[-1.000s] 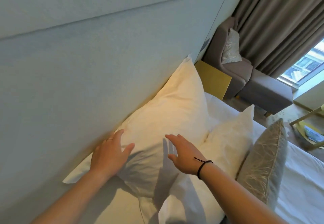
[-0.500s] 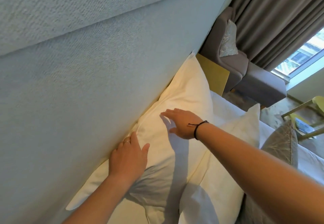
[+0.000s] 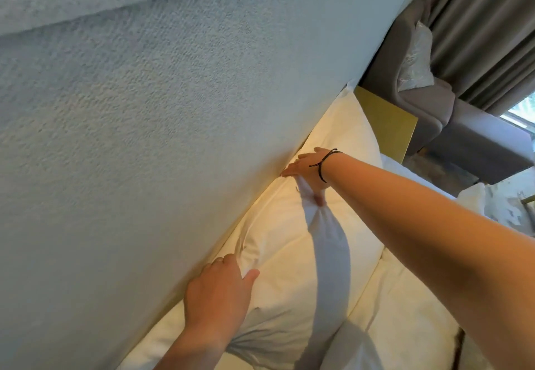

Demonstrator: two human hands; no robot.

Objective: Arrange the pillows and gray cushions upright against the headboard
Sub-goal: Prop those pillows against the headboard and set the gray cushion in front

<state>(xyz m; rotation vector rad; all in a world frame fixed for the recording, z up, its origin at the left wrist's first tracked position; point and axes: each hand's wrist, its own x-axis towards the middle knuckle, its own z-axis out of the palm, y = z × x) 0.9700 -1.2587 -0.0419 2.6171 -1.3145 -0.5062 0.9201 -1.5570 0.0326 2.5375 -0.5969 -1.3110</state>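
Two white fabric pillows fill the lower middle of the frame: the large white pillow (image 3: 292, 242) leans upright against the pale blue textured headboard (image 3: 144, 138), and a second white pillow (image 3: 399, 320) lies in front of it toward the lower right. Along the top edge of the large pillow, the right hand (image 3: 308, 171) pinches the fabric between thumb and fingers where it meets the headboard. Lower down, the left hand (image 3: 217, 294) rests on the pillow with fingers relaxed and together. At upper right stand a grey upholstered armchair (image 3: 428, 103), a mustard-yellow panel (image 3: 388, 126) and taupe curtains (image 3: 486, 28).
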